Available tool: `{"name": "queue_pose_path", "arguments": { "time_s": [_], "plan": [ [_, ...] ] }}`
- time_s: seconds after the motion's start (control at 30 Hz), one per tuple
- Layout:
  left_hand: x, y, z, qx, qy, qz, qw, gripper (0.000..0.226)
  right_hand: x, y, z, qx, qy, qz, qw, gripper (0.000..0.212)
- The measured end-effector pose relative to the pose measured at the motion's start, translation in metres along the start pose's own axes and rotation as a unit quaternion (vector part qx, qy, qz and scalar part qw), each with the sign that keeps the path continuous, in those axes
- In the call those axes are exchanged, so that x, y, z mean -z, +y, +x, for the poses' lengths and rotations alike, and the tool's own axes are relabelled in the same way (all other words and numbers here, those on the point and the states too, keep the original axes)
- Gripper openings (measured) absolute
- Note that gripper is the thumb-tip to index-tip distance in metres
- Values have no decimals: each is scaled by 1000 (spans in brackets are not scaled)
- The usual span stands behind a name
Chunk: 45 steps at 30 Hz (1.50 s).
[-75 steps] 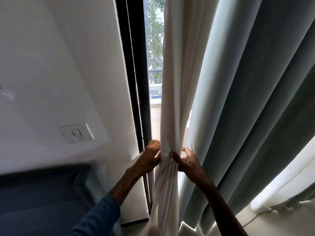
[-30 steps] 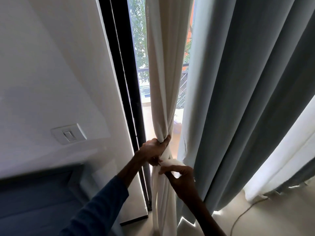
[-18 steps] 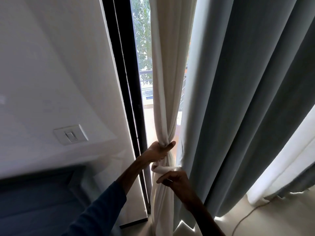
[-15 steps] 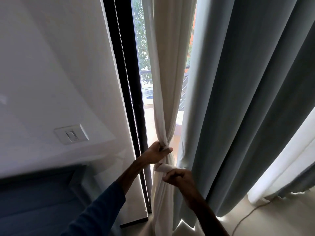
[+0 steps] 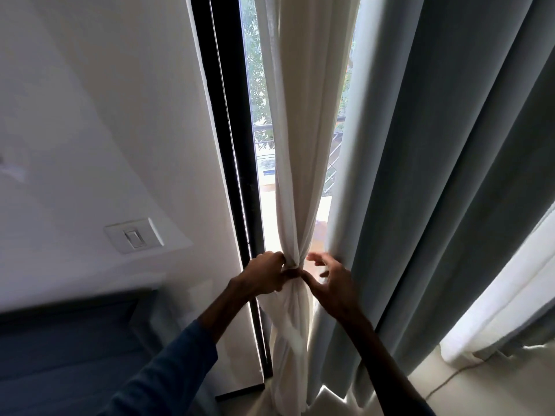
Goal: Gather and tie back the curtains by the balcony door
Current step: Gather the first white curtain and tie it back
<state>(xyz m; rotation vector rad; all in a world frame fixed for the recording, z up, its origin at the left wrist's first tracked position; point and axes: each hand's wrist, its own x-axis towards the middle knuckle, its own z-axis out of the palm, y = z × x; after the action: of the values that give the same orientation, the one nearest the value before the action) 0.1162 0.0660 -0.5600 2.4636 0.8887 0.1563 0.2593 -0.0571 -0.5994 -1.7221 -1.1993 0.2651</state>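
A white wall (image 5: 99, 121) fills the left half of the frame, with a pale light switch (image 5: 134, 239) set into it at middle left. Below the switch, in the lower left corner, lies a dark blue surface (image 5: 60, 349) whose nature is hard to make out. A black door frame (image 5: 223, 151) runs from the top centre down to the floor, and a narrow strip of glass beside it shows green leaves and a balcony railing (image 5: 264, 142) outside. The right half of the frame is taken by a heavy grey curtain (image 5: 435, 175) hanging in deep folds, and a second white drape (image 5: 507, 298) shows at the far right edge above a pale floor (image 5: 480, 394).

The white curtain (image 5: 300, 130) hangs in the centre, gathered to a tight waist just below mid-frame and flaring out again beneath it. The left hand (image 5: 264, 276), coming from a dark blue sleeve (image 5: 168, 373), is curled closed around that waist from the left, fingers clamped on the bunched cloth. The right hand (image 5: 330, 283) sits just right of the waist with fingers spread loosely apart; its thumb tip touches the cloth at the waist, while the other fingers hold nothing.

Whether a knot or band holds the waist cannot be told, since the left hand covers it. The curtain's top is cut off by the frame.
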Motion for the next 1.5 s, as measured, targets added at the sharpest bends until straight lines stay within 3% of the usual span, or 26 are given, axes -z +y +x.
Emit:
{"name": "queue_pose_path", "arguments": {
  "time_s": [0.1,0.23,0.33,0.43,0.57,0.67,0.73,0.77,0.87,0.9,0.97,1.03,1.17,1.3,1.4,1.5],
  "plan": [
    [3,1,-2,-52,-92,1,994,22,-2,-8,11,-12,-133,138,981,36],
    [11,-7,-7,-117,-140,6,983,22,-1,-7,14,-6,-146,195,970,30],
    [19,-21,-13,-152,-123,-26,980,25,0,2,11,-5,-128,212,969,25],
    [30,-42,-13,-117,-66,-49,990,30,7,3,7,-30,-145,272,951,29],
    [44,-41,-12,-121,18,-64,990,21,9,-4,-1,-71,-219,345,910,69],
    [30,-35,3,-94,46,-28,994,19,1,-10,-9,-126,-236,339,902,100],
    [14,-26,9,1,59,-147,987,30,-1,-11,-11,-155,-241,305,908,122],
    [9,-15,8,42,44,-235,970,19,-1,-11,-11,-168,-240,292,910,130],
    [5,3,16,60,37,-423,903,12,2,-10,-11,-199,-202,289,914,148],
    [8,10,17,1,30,-423,906,8,4,-8,-12,-200,-184,292,917,147],
    [12,13,14,-114,2,-359,926,34,8,-1,-13,-199,-148,311,918,129],
    [16,9,9,-131,-41,-305,942,45,11,4,-14,-195,-124,326,917,118],
    [15,17,3,-78,-85,-380,918,12,16,8,-14,-194,-119,362,904,100],
    [7,9,2,-53,-127,-424,895,24,14,13,-8,-207,-75,381,898,78],
    [-8,16,1,-97,-59,-350,930,22,11,13,-2,-206,-82,382,897,72],
    [-22,17,2,-104,67,-372,920,17,11,9,-2,-207,-91,468,854,48]
  ]
}}
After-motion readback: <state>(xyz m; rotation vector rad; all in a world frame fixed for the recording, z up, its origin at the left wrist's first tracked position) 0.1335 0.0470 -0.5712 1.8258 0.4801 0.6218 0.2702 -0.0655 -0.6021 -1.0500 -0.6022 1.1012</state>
